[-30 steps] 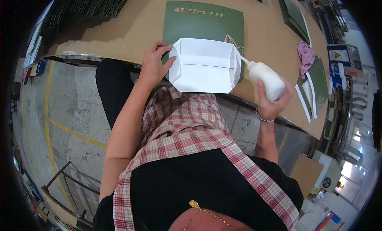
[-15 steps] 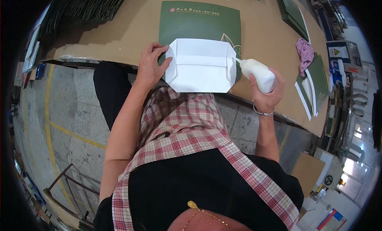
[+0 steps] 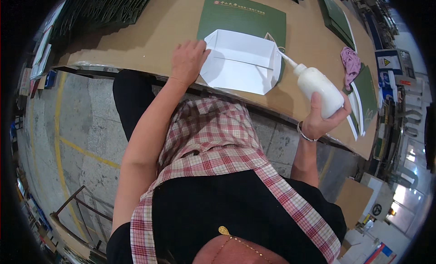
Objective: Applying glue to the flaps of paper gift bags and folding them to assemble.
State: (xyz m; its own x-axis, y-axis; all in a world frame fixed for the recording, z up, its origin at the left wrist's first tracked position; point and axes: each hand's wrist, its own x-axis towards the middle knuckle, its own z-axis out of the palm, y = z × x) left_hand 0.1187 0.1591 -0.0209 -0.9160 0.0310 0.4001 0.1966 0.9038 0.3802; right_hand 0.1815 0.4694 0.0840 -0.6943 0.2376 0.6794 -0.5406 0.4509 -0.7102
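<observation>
A green paper bag (image 3: 243, 19) lies flat on the table in front of me, with its white bottom flaps (image 3: 240, 59) folded open toward me. My left hand (image 3: 187, 63) is at the left corner of those flaps, its fingers curled together over the edge; the fingertips are partly hidden. In my right hand (image 3: 324, 118) is a white squeeze bottle (image 3: 320, 91) with a long thin nozzle, held tilted. The nozzle tip reaches the right-hand side of the white flaps; whether it touches the paper is hard to see.
A row of dark green bags (image 3: 97, 14) stands at the far left of the brown table (image 3: 156, 39). Toward the right are more green bags (image 3: 334, 16), a pink cloth (image 3: 350, 64) and a green piece with white strips (image 3: 363, 98). A metal-framed cart (image 3: 75, 205) stands at lower left.
The bag has shifted right and slightly away, my left hand moving with it, its fingers now closer together. The bottle has moved right and down, its nozzle still at the right flap.
</observation>
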